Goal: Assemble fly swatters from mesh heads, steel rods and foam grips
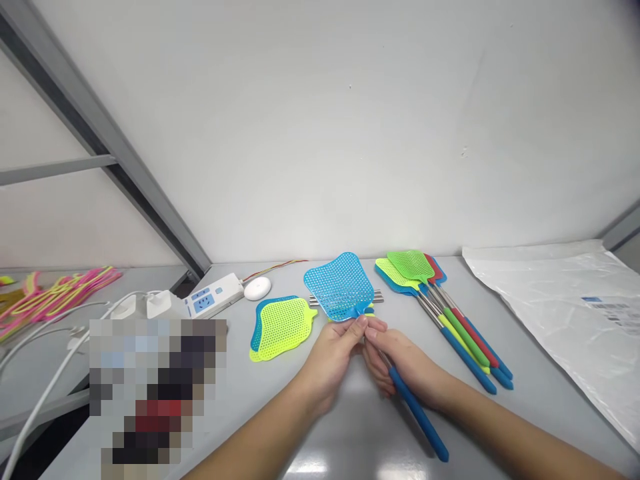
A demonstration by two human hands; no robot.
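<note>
Blue flyswatter (340, 288), perforated plastic head on a metal shaft, above the grey worktop (350, 440).
I have left hand (336, 353) and right hand (406, 360) clamped below its head; blue, green and red flyswatters (469, 340) point towards the back edge.

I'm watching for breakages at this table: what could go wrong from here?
1. The left hand and right hand grip the blue perforated plastic swatter near its neck; pressing hard there might bend or crack it.
2. The thin silver metal rods lie on the table behind the hands and could roll if bumped.
3. The right forearm passes near the pile of multicoloured long-handled swatters, so a sweep might scatter them.
</note>
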